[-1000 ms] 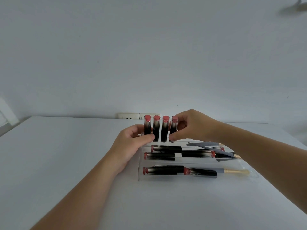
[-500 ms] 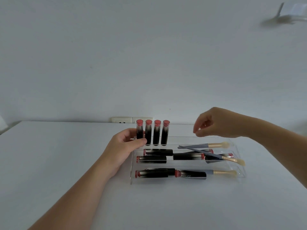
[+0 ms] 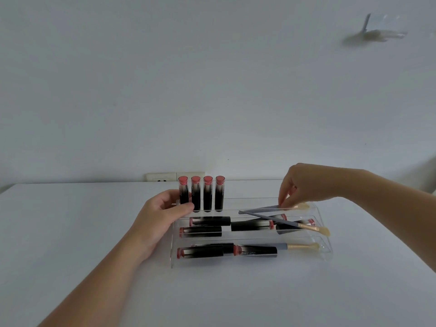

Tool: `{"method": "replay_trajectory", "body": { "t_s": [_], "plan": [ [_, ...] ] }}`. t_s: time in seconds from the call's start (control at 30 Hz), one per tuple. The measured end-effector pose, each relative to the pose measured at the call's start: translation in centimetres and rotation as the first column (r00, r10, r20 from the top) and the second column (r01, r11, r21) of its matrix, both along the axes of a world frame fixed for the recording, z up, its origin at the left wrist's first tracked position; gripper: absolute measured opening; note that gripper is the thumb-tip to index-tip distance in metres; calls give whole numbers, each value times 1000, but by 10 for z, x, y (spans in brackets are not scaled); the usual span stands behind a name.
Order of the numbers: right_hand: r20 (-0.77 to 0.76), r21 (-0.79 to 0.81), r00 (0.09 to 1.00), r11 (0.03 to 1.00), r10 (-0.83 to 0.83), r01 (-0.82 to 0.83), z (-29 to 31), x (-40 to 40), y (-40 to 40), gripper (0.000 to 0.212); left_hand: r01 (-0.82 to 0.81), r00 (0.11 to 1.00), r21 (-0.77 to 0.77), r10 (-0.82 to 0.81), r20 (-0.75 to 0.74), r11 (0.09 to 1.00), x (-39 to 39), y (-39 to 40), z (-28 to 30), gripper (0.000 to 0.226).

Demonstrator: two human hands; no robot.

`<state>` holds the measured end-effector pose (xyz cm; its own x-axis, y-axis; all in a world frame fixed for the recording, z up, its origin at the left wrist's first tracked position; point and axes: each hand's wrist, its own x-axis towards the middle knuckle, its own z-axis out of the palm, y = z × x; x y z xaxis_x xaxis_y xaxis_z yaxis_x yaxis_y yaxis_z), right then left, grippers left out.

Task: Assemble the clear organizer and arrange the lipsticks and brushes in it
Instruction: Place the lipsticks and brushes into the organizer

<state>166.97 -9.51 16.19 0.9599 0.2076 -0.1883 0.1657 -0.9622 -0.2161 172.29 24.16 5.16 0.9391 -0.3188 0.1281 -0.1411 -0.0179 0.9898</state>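
Observation:
A clear stepped organizer [image 3: 326, 252] sits on the white table [image 3: 70, 232]. Several black lipsticks with pink caps stand upright [image 3: 208, 193] in its back left row. More lipsticks [image 3: 252, 225] lie in the middle and front tiers. A grey-handled brush [image 3: 286, 246] lies in the front tier, and a second brush [image 3: 283, 221] lies slanted across the middle. My left hand [image 3: 162, 214] grips the organizer's back left corner beside the leftmost upright lipstick. My right hand [image 3: 304, 185] pinches a third grey brush [image 3: 264, 208] lying along the back tier.
A wall socket [image 3: 174, 177] sits at the table's far edge behind the lipsticks. A blurred clear fixture [image 3: 377, 31] hangs on the wall at the upper right. The white wall stands close behind the table.
My right hand left the upright lipsticks, moved right and came down onto the brush in the back tier. My left hand stayed at the organizer's back left corner.

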Motion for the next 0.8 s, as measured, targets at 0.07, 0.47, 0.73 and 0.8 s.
{"method": "replay_trajectory", "body": {
  "t_s": [0.07, 0.47, 0.73, 0.8],
  "plan": [
    [25, 10, 1000, 1000, 6, -6, -3, -1, 0, 9, 7, 1000, 4, -7, 6, 1000, 1, 0, -1, 42],
    [84, 60, 996, 998, -35, 30, -12, 1, -4, 20, 15, 1000, -6, -15, 16, 1000, 0, -2, -1, 43],
    [73, 78, 996, 996, -52, 47, -10, 0, -6, 22, 13, 1000, -13, -13, 21, 1000, 0, -2, 0, 43],
    [89, 88, 994, 995, -59, 51, -4, -2, -6, 22, 8, 1000, -17, -7, 23, 1000, 0, -2, -1, 44]
  ]
}}
